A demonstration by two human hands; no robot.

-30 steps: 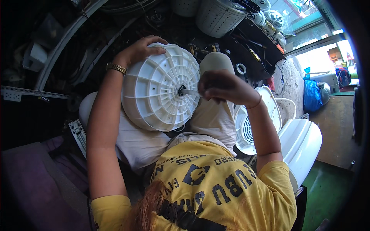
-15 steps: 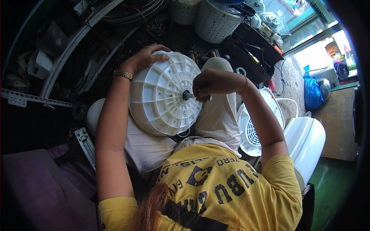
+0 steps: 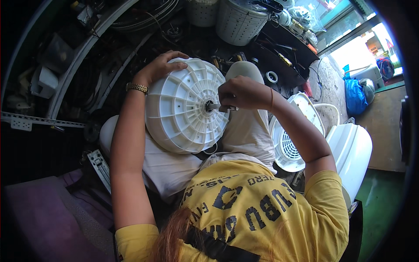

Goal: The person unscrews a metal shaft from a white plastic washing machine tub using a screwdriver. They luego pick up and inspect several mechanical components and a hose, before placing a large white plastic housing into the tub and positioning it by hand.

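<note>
A round white plastic drum (image 3: 174,109) with radial and ring-shaped ribs rests tilted on my lap, ribbed face toward my right hand. My left hand (image 3: 163,67) grips its upper left edge, thumb on the ribbed face and fingers over the rim. My right hand (image 3: 246,92) is closed around a short grey metal tool (image 3: 214,106), whose tip meets the dark hub (image 3: 209,106) at the drum's centre. Most of the tool is hidden by the fingers, so its exact kind is unclear.
A white perforated tub (image 3: 240,22) stands at the back. Hand tools lie in a black tray (image 3: 292,56) on the far right. A white round lid with a grille (image 3: 290,144) and a white plastic housing (image 3: 351,148) sit by my right arm. Metal shelving (image 3: 72,65) curves along the left.
My right hand has shifted and turned slightly about the hub, with the tool still in its grip. The left hand keeps its hold, and the view has moved a little.
</note>
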